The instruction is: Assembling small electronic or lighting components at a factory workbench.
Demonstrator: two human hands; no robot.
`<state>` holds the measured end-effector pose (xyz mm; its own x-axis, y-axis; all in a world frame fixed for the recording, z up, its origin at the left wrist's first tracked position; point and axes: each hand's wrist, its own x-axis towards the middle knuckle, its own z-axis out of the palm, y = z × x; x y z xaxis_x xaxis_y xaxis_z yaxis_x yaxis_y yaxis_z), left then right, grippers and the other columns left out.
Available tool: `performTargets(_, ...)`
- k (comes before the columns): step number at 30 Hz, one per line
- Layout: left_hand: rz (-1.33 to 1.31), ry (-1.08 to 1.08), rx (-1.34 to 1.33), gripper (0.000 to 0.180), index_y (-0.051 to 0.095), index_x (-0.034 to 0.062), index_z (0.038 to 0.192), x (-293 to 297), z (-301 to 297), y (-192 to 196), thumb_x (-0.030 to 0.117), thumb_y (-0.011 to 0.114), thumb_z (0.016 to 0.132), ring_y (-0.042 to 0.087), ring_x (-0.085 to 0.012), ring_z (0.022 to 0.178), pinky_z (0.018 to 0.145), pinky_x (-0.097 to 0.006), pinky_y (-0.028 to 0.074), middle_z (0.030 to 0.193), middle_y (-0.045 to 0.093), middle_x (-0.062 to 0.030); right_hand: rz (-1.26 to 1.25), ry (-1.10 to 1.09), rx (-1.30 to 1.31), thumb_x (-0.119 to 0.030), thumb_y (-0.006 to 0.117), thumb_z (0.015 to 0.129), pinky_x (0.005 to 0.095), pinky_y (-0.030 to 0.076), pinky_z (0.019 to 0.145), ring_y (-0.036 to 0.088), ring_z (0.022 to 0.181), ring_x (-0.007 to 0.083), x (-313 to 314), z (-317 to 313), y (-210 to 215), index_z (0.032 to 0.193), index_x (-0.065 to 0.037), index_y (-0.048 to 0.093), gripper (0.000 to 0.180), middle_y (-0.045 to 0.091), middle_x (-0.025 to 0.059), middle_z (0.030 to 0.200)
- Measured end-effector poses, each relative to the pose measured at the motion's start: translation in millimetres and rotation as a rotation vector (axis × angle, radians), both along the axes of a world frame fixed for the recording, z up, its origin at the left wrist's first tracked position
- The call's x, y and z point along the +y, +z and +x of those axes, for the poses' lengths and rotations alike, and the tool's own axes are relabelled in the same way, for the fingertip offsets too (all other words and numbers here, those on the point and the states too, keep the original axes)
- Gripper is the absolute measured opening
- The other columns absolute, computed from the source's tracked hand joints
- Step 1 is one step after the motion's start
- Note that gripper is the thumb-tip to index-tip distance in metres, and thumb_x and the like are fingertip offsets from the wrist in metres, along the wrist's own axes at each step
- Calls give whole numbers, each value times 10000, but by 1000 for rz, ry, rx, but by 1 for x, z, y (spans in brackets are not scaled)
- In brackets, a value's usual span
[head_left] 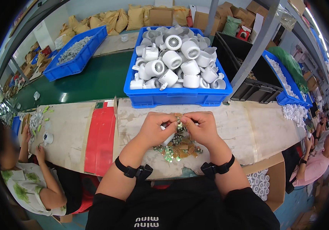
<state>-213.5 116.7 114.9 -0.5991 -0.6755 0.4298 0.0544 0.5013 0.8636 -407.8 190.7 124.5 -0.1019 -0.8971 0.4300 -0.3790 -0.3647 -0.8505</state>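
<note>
My left hand (157,129) and my right hand (201,128) come together above the table, fingertips almost meeting. My left fingers are curled round a white plastic housing (168,137), mostly hidden beneath the hand. My right thumb and forefinger are pinched together on a small circuit board (179,121) between the hands; its exact outline is hard to make out. Directly below lies a loose pile of small green and brown circuit boards (180,148) on the worn tabletop.
Beyond my hands stands a blue crate (178,92) heaped with white fan housings. Right of it is a black bin (254,90). A red sheet (100,140) lies to the left. An open carton (274,184) of white round parts is at my right. Co-workers sit on both sides.
</note>
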Motion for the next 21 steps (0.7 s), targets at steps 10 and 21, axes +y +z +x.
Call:
performTargets(10, 26, 22, 22, 69, 723, -9, 816, 2, -5, -9, 48, 741, 851, 660, -123, 596, 590, -282, 514, 662, 700, -74, -4, 22, 127, -82, 788, 915, 265, 496, 571, 630, 583, 108, -1, -6, 2, 937, 23, 791, 108, 754, 107, 737)
performTargets(21, -118, 182, -13, 121, 703, -6, 822, 19, -10, -1, 34, 671, 931, 723, -148, 596, 562, -271, 543, 669, 726, -91, -169, -45, 140, -121, 764, 953, 260, 473, 544, 599, 573, 94, -2, 4, -7, 933, 10, 787, 134, 696, 78, 669)
